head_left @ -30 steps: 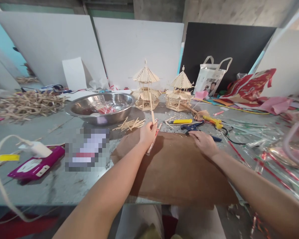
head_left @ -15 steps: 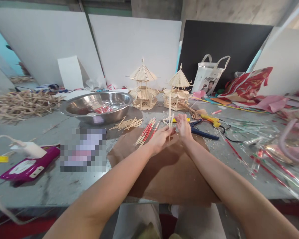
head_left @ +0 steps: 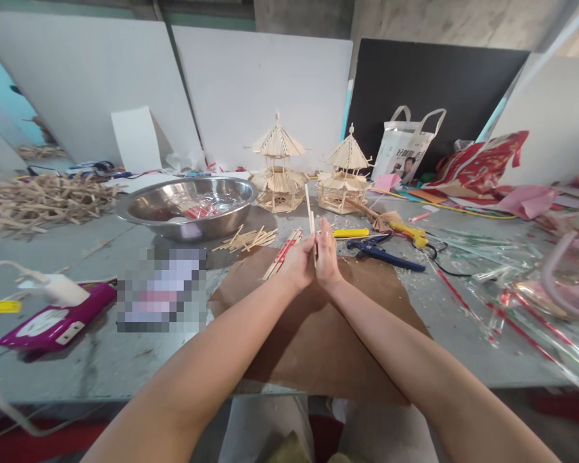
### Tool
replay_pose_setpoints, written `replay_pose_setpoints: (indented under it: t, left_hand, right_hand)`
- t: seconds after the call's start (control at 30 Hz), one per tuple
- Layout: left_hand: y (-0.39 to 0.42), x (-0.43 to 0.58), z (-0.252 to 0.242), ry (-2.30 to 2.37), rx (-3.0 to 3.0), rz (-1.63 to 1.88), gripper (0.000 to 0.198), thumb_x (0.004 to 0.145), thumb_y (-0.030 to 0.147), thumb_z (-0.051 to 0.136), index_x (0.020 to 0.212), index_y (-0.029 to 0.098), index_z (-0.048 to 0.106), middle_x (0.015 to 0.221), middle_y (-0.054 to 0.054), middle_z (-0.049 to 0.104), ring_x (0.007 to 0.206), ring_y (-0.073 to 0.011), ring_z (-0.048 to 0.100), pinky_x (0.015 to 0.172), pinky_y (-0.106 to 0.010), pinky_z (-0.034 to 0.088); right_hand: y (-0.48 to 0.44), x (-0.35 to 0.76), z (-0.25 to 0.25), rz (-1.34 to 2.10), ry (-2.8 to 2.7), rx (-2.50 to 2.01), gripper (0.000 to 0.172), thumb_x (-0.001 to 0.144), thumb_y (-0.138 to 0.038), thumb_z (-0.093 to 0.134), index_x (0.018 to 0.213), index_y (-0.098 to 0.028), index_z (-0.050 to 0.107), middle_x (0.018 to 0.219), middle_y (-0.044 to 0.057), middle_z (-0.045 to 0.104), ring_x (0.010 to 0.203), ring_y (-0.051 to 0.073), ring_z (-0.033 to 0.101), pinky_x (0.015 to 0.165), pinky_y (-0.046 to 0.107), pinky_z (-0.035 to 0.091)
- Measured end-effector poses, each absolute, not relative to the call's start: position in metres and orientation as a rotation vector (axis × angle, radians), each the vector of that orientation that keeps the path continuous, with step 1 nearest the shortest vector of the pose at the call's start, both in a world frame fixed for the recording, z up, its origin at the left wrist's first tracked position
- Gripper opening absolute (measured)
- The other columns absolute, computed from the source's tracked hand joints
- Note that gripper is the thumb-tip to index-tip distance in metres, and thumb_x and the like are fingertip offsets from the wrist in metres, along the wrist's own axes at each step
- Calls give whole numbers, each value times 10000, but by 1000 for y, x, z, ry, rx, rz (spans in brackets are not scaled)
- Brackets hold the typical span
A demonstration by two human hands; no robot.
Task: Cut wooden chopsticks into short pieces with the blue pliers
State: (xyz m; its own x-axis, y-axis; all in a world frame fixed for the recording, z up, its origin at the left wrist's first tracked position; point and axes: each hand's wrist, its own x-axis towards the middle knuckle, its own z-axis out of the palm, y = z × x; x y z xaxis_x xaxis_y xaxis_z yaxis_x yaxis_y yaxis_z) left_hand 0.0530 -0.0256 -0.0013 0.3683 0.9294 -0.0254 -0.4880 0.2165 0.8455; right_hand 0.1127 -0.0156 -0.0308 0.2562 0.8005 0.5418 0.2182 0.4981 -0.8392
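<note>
Thin pale wooden sticks (head_left: pixel 309 204) stand nearly upright above the brown board, one reaching higher than the rest. My left hand (head_left: pixel 300 262) is closed around their lower part. Flat against their right side lies my right hand (head_left: pixel 327 254), its fingers straight and pointing up, so the palms nearly meet. The sticks' lower ends are mostly hidden between the hands. Just left of my left hand, a bundle of sticks with red printed wrapping (head_left: pixel 280 254) rests on the brown board (head_left: pixel 318 341).
Two stick-built pagoda models (head_left: pixel 278 170) stand behind the hands. A steel basin (head_left: pixel 188 225) and loose sticks (head_left: pixel 248 239) are to the left. On the right lie a blue glue gun (head_left: pixel 390 254), a yellow-handled tool (head_left: pixel 410 233) and clear tubes (head_left: pixel 468 244). A purple power strip (head_left: pixel 58 321) sits at far left.
My right hand has moved left and now presses against the sticks. My left hand and the sticks have shifted slightly left, uncovering the yellow handle and glue gun.
</note>
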Motion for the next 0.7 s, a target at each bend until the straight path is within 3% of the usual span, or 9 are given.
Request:
replay_pose_setpoints:
  t: [0.27, 0.47, 0.7]
  left_hand:
    - [-23, 38, 7, 652, 1046, 1156, 242, 747, 353, 394, 596, 166, 419, 895, -25, 593, 880, -140, 535, 717, -278, 432]
    - [-22, 42, -11, 755, 1188, 1196, 228, 706, 345, 475, 593, 156, 418, 806, -33, 592, 793, -131, 545, 694, -262, 414]
    - [-23, 45, -12, 1014, 1631, 1348, 266, 776, 380, 373, 692, 156, 491, 753, -31, 573, 724, -121, 522, 654, -237, 411]
  right_hand:
    - [-17, 135, -49, 517, -1388, -1019, 612, 778, -541, 192, 1276, -186, 202, 1301, 80, 290, 1233, 167, 156, 996, 384, 128]
    - [-21, 154, -50, 515, -1431, -1001, 571, 785, -527, 202, 1217, -174, 325, 1176, 101, 444, 1106, 170, 373, 956, 379, 225]
    - [-16, 143, -48, 609, -1446, -1052, 387, 772, -401, 362, 1080, -198, 479, 1046, 68, 550, 1014, 185, 461, 908, 381, 301]
